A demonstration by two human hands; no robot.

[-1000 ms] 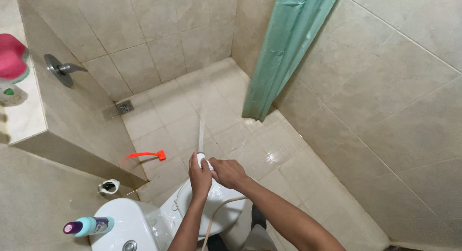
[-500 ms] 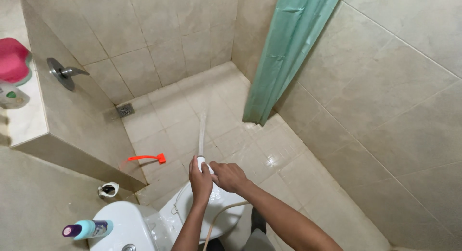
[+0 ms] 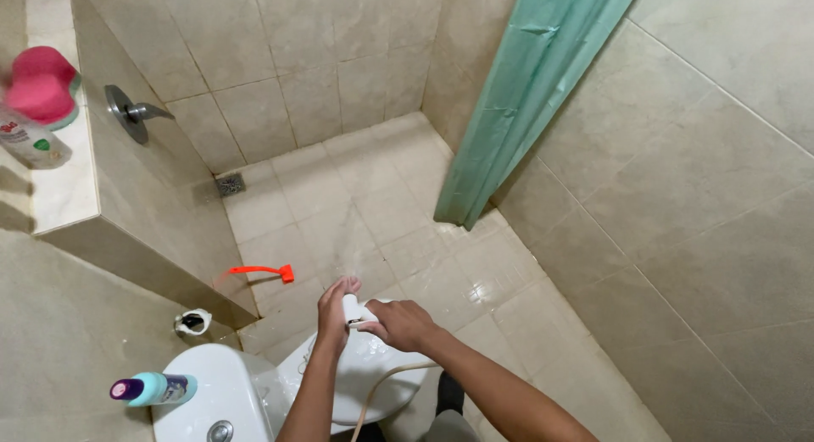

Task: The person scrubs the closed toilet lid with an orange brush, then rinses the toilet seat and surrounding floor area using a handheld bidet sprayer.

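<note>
Both my hands are together over the white toilet (image 3: 373, 383). My left hand (image 3: 336, 316) wraps around the head of a white hand sprayer (image 3: 351, 308), fingers pointing up. My right hand (image 3: 398, 323) grips the sprayer from the right, by its lever. A pale hose (image 3: 373, 391) runs from the sprayer down across the toilet lid. The floor tiles (image 3: 356, 230) ahead of the sprayer look wet and shiny.
A teal shower curtain (image 3: 526, 103) hangs at the right. A floor drain (image 3: 230, 184) sits in the far corner. A red brush (image 3: 263, 272) lies by the low wall. A spray bottle (image 3: 153, 389) lies on the white toilet tank (image 3: 216, 400); a pink sponge (image 3: 41, 84) sits on the ledge.
The water jet that shot from the sprayer onto the floor is no longer seen. My hands stay on the sprayer, and the view has shifted slightly.
</note>
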